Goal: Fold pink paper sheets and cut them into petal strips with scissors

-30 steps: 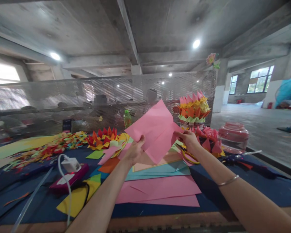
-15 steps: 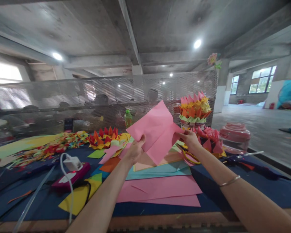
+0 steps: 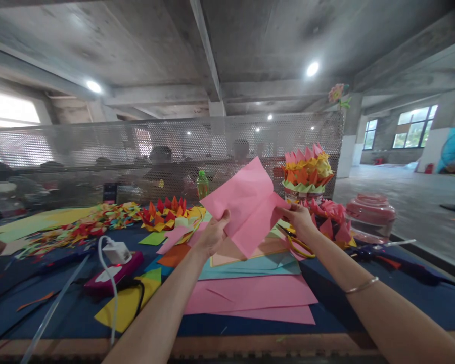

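A sheet of pink paper [image 3: 246, 202] is held up over the table, bent along a slanting fold with one corner pointing up. My left hand [image 3: 214, 235] pinches its lower left edge, thumb on top. At the right corner, my right hand [image 3: 298, 217] grips the same sheet between thumb and fingers. Below it lie stacked sheets: peach paper [image 3: 227, 252], light blue paper [image 3: 250, 270] and pink sheets [image 3: 250, 296] nearest me. Yellow-handled scissors [image 3: 301, 250] rest just under my right hand, partly hidden.
A purple power strip [image 3: 114, 273] with a white charger [image 3: 117, 251] and cables sits left. Behind are paper scraps [image 3: 98, 220], red-orange folded paper petals [image 3: 167, 212] and a green bottle [image 3: 202, 184]. Right stand a layered paper-petal piece [image 3: 307, 169], a plastic jar [image 3: 370, 217] and a glue gun [image 3: 398, 263].
The whole view has shifted slightly, with things appearing a little further right. Both hands keep their hold on the pink paper, whose shape looks nearly the same.
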Motion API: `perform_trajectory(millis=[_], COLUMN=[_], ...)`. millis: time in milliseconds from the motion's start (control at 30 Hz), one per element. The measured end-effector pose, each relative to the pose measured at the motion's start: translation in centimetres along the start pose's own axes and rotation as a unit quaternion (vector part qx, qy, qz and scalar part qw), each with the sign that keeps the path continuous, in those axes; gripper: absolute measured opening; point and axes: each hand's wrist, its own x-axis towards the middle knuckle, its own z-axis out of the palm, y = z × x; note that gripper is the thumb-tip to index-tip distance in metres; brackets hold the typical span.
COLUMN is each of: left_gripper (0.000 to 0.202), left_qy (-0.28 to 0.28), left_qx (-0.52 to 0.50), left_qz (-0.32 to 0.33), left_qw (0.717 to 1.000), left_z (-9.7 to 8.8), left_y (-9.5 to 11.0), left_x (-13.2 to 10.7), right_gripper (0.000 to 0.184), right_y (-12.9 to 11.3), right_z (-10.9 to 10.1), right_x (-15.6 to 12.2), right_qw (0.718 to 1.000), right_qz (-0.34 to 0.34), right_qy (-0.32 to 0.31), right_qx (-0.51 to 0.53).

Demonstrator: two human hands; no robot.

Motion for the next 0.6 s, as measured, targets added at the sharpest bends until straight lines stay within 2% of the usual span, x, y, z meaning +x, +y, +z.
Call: perform_trajectory(millis=[600], left_gripper=[0.041], left_qy=[0.003], left_qx=[0.014], left_qz=[-0.002], left_qw=[1.000], left_z=[0.52], left_y=[0.48], left_x=[-0.37], right_gripper=[0.034], right_y=[-0.09], right_z=[0.08], right_x=[-0.07], right_qw=[1.000], right_qz=[0.009], right_qy=[0.005], right_qx=[0.007])
